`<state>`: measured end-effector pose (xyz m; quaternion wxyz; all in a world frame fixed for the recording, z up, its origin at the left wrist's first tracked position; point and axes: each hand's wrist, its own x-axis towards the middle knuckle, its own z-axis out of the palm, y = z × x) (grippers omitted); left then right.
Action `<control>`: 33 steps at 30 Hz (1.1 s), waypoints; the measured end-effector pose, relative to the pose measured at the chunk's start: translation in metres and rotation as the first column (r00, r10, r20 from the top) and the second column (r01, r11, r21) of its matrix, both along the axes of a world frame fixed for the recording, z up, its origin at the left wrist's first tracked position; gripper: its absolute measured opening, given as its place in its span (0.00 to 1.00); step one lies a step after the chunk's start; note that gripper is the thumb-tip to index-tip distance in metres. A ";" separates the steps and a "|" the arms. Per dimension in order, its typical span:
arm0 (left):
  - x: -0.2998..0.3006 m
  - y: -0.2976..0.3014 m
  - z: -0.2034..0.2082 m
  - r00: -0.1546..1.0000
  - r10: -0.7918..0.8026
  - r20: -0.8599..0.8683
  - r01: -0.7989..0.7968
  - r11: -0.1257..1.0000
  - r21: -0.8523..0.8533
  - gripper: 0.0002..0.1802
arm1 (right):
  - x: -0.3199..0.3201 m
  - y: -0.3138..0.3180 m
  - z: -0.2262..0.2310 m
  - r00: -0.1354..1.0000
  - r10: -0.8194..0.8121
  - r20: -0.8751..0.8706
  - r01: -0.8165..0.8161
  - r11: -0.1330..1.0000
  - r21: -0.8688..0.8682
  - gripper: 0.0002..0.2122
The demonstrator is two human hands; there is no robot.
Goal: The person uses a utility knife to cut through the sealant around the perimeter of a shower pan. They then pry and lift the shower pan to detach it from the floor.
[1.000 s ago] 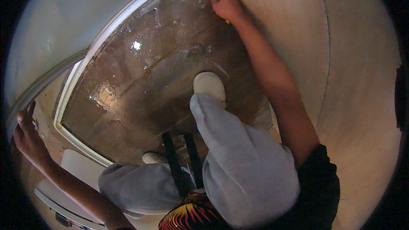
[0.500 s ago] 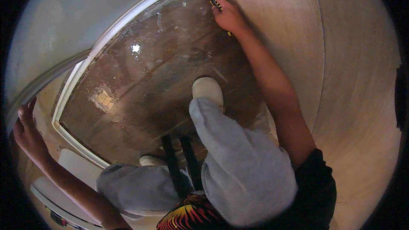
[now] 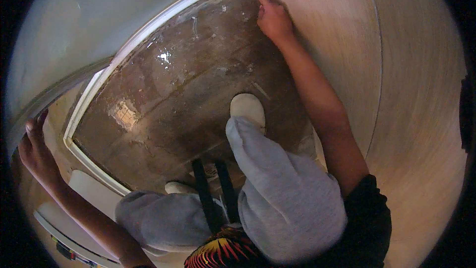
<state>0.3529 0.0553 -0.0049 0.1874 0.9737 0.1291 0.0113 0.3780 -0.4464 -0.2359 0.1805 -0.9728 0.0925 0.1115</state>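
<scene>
Right hand (image 3: 275, 19): forefinger extended, grip unclear. Left hand (image 3: 38, 156): at grey rim (image 3: 69, 83), closure unclear. Shoe (image 3: 248, 109) could slip on wet-looking floor (image 3: 198, 104).

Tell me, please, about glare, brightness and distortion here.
Head view: bright glare on the brown floor; head view: the white strip looks bowed, likely fisheye distortion, and the corners go black; head view: the left hand looks dimmer than the right hand.
</scene>
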 end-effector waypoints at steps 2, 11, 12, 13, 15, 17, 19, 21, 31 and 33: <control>0.002 -0.009 0.001 0.999 -0.031 0.024 0.030 0.999 0.031 0.28 | 0.000 0.000 -0.002 1.000 -0.015 0.004 0.015 0.997 0.070 0.30; -0.001 -0.013 -0.004 0.998 -0.038 0.047 0.035 0.998 0.051 0.29 | 0.003 -0.011 -0.007 0.909 -0.150 -0.389 0.407 0.518 0.752 0.29; -0.002 -0.014 -0.004 0.998 -0.036 0.055 0.034 0.999 0.029 0.29 | 0.003 -0.011 -0.004 0.880 -0.147 -0.452 0.473 0.378 0.796 0.29; -0.002 -0.015 -0.003 0.997 -0.039 0.059 0.039 0.999 0.007 0.29 | 0.000 -0.012 -0.003 0.845 -0.138 -0.516 0.534 0.227 0.814 0.29; -0.005 -0.013 -0.003 0.997 -0.026 0.068 0.028 0.999 -0.021 0.30 | -0.001 -0.016 -0.005 0.880 -0.150 -0.450 0.473 0.362 0.804 0.28; -0.005 -0.008 -0.004 0.997 0.006 0.073 -0.005 1.000 -0.021 0.30 | -0.003 -0.012 -0.006 0.921 -0.168 -0.352 0.385 0.537 0.751 0.28; -0.004 -0.007 -0.003 0.999 0.032 0.044 -0.032 0.999 -0.003 0.29 | -0.003 -0.010 -0.007 0.963 -0.170 -0.209 0.264 0.745 0.613 0.27; -0.003 -0.008 -0.002 0.999 0.036 0.030 -0.036 0.999 0.004 0.29 | -0.003 -0.008 -0.011 0.987 -0.125 -0.102 0.160 0.847 0.507 0.26; -0.001 -0.006 0.004 0.999 0.036 -0.032 -0.037 0.999 -0.022 0.26 | -0.004 -0.033 -0.029 0.964 0.102 0.245 -0.183 0.925 0.334 0.27; -0.003 -0.009 0.016 0.995 0.017 -0.099 -0.017 1.000 0.006 0.25 | 0.000 -0.014 -0.008 0.963 -0.148 -0.227 0.268 0.634 0.725 0.28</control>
